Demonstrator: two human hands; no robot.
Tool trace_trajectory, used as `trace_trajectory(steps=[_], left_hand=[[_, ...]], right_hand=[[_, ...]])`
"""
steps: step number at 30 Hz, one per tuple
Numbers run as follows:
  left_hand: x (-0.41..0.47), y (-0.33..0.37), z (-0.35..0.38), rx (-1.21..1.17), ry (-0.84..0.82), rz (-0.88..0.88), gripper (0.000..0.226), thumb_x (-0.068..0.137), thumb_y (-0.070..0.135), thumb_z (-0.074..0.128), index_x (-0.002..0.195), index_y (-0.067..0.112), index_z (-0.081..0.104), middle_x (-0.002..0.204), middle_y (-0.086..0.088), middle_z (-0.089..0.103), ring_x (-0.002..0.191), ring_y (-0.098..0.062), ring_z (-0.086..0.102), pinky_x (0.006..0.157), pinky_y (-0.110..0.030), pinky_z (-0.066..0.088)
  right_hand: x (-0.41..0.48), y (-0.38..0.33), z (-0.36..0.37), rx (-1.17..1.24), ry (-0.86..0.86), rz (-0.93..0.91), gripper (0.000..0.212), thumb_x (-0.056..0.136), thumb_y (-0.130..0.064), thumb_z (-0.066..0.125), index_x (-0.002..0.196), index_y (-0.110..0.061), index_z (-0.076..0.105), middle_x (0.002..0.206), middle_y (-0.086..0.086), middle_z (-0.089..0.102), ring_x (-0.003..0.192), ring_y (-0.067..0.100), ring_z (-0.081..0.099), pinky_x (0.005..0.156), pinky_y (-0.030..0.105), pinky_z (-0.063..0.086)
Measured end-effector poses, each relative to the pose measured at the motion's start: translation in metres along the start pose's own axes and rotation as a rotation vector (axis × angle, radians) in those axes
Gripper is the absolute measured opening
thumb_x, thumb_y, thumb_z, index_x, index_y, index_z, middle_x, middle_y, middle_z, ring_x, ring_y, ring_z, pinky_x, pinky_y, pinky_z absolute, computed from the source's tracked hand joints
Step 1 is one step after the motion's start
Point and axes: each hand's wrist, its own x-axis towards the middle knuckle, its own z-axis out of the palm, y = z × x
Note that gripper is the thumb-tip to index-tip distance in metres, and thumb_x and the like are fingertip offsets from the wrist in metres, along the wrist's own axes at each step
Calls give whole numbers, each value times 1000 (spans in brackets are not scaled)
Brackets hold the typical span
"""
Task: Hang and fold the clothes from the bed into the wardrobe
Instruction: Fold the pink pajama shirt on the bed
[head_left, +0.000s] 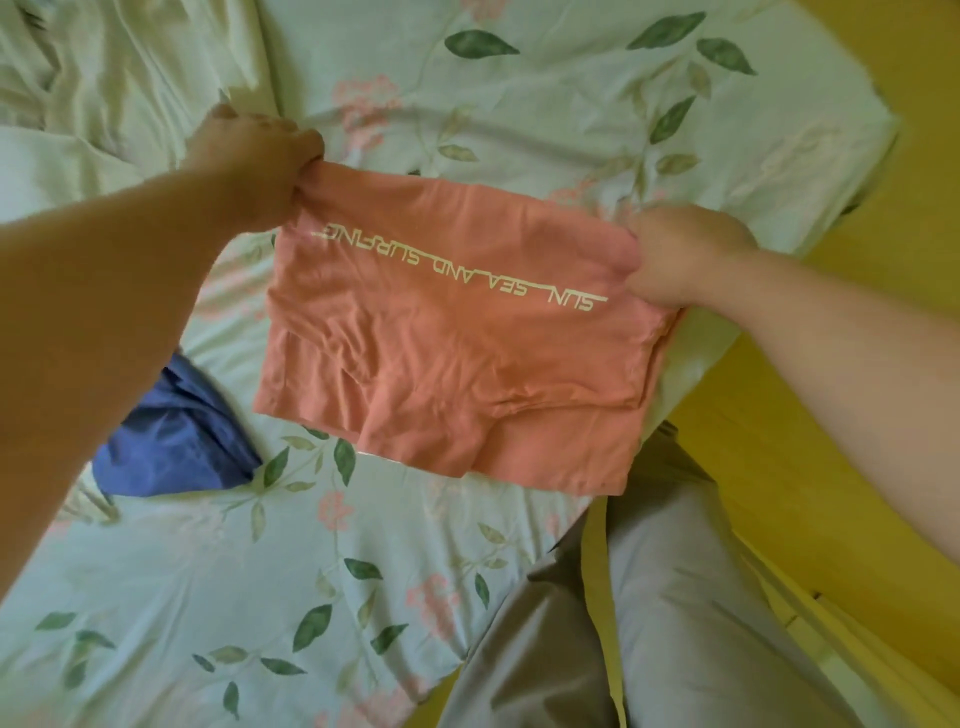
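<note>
A bed with a pale green sheet printed with pink flowers and green leaves (519, 104) is filling most of the view, and a yellow floor (883, 364) is showing beside it. A folded salmon-pink cotton shirt with white letters "SUN SEA AND SURFING" (447, 353) is being held over the bed by its top edge. The left hand (260, 161) is gripping the shirt's top left corner with curled fingers. The right hand (685, 254) is gripping its top right corner the same way. At the shirt's lower left, a crumpled blue cloth (176, 441) is lying on the sheet. At the shirt's lower right, the person's grey trousers (675, 623) are showing.
</note>
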Motion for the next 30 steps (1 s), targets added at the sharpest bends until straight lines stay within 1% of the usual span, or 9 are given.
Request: trace_trajectory(steps=[4, 8, 13, 17, 22, 24, 26, 28, 30], left_hand=[[-68, -2, 18, -24, 275, 64, 20, 85, 13, 55, 102, 3, 57, 93, -23, 56, 85, -45, 57, 77, -51, 40], [-148, -3, 69, 7, 380, 184, 15, 87, 12, 47, 95, 7, 58, 88, -18, 56, 77, -37, 55, 70, -47, 39], [-207, 24, 132, 3, 167, 281, 18, 75, 3, 59, 92, 8, 61, 87, -16, 55, 72, -35, 54, 64, -45, 36], [-209, 63, 152, 79, -295, 116, 48, 64, 9, 77, 108, 10, 60, 106, -12, 53, 91, -35, 56, 71, -46, 43], [-184, 97, 118, 96, -495, -102, 42, 80, 18, 65, 122, 17, 57, 114, -5, 55, 102, -28, 57, 89, -40, 41], [-166, 99, 100, 43, -462, -217, 30, 83, 11, 61, 112, 15, 62, 98, -6, 59, 91, -29, 56, 86, -41, 41], [-147, 94, 87, -31, -251, -237, 41, 77, 9, 70, 116, 9, 56, 103, -14, 55, 96, -34, 52, 83, -45, 42], [-132, 94, 77, -55, -134, -117, 65, 68, 10, 79, 126, 11, 50, 121, -16, 50, 112, -38, 49, 92, -49, 42], [-115, 94, 70, -110, -238, -20, 73, 72, 15, 80, 137, 19, 47, 134, -11, 48, 123, -36, 48, 100, -50, 42]], right_hand=[[-72, -13, 19, -54, 156, -76, 31, 81, -27, 68, 109, -17, 59, 108, 10, 65, 102, 35, 64, 69, 37, 42], [-131, -26, 74, -81, 254, -204, 29, 65, -3, 74, 81, -13, 51, 80, 10, 59, 76, 36, 59, 53, 31, 31], [-161, -52, 149, -54, 157, -361, 32, 52, 8, 65, 72, -11, 50, 67, 11, 55, 60, 34, 57, 44, 32, 27], [-151, -64, 190, -204, -90, -245, 27, 79, -5, 49, 103, -14, 53, 102, 9, 60, 95, 32, 61, 71, 42, 50], [-132, -75, 179, -159, -365, -205, 36, 83, -31, 62, 113, -17, 47, 116, 8, 54, 109, 30, 56, 83, 40, 49], [-125, -80, 160, -82, -365, -171, 23, 86, -35, 58, 104, -21, 55, 104, 4, 61, 95, 29, 61, 74, 37, 51], [-116, -80, 140, -16, -117, -126, 21, 83, -25, 61, 101, -19, 54, 101, 4, 59, 92, 29, 57, 76, 38, 51], [-101, -75, 125, -26, 46, -58, 47, 74, -21, 68, 117, -17, 47, 117, 10, 50, 109, 34, 49, 89, 43, 44], [-82, -66, 116, 21, -99, 23, 66, 72, -23, 70, 131, -22, 41, 129, 11, 45, 121, 36, 45, 98, 47, 39]])
